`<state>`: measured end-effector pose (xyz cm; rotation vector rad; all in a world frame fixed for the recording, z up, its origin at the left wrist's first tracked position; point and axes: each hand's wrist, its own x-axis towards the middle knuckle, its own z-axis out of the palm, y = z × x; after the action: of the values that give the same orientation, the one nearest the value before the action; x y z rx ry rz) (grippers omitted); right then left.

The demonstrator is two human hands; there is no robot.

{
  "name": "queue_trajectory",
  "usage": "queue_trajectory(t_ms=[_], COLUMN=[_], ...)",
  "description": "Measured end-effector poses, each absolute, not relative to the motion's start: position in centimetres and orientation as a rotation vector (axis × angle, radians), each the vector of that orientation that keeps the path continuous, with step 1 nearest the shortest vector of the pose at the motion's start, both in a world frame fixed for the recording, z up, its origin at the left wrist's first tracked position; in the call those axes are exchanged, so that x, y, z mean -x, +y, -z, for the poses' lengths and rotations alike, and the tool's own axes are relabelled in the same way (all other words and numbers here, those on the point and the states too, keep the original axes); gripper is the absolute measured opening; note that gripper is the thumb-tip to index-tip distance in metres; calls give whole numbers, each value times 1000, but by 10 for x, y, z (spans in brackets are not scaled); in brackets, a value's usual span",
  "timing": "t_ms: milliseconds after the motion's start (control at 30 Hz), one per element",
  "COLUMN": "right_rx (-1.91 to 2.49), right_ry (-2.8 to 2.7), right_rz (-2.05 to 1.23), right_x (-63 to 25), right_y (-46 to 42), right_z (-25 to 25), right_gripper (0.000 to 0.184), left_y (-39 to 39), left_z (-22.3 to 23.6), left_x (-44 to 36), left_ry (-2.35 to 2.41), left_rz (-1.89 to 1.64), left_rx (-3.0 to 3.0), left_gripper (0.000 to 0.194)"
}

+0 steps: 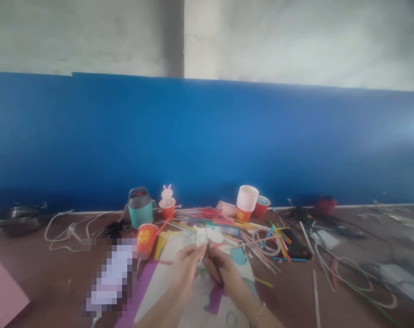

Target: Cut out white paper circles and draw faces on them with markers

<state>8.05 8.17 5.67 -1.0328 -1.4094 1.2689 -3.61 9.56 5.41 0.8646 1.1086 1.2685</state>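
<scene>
Over the white paper sheets, my left hand pinches a small piece of white paper with a green outline drawn on it. My right hand is closed around a thin, dark-handled tool that looks like scissors, its narrow end up against the paper piece. Both hands almost touch at the fingertips. Beneath them lie a white sheet with green ring outlines and a purple scrap. Blur hides the exact contact between blades and paper.
Orange paper cups, a teal lidded container and a cup with a pink rabbit stand left. A cup stack stands behind. Colored strips and cables spread right. A pixelated lilac object lies left.
</scene>
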Motion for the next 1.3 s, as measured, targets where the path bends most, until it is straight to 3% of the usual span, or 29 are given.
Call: queue_trajectory(t_ms=[533,1300], right_rx=[969,952], right_ry=[-1369,-1306], right_rz=[-1337,-1414], right_x=[-81,-85], right_y=[80,92], right_z=[-60,-41], right_gripper=[57,48], left_y=[96,106], left_z=[-58,-48], left_x=[37,43], left_ry=[1128,1110], left_rz=[-1237,-1199], left_rx=[-850,-899], left_gripper=[41,38])
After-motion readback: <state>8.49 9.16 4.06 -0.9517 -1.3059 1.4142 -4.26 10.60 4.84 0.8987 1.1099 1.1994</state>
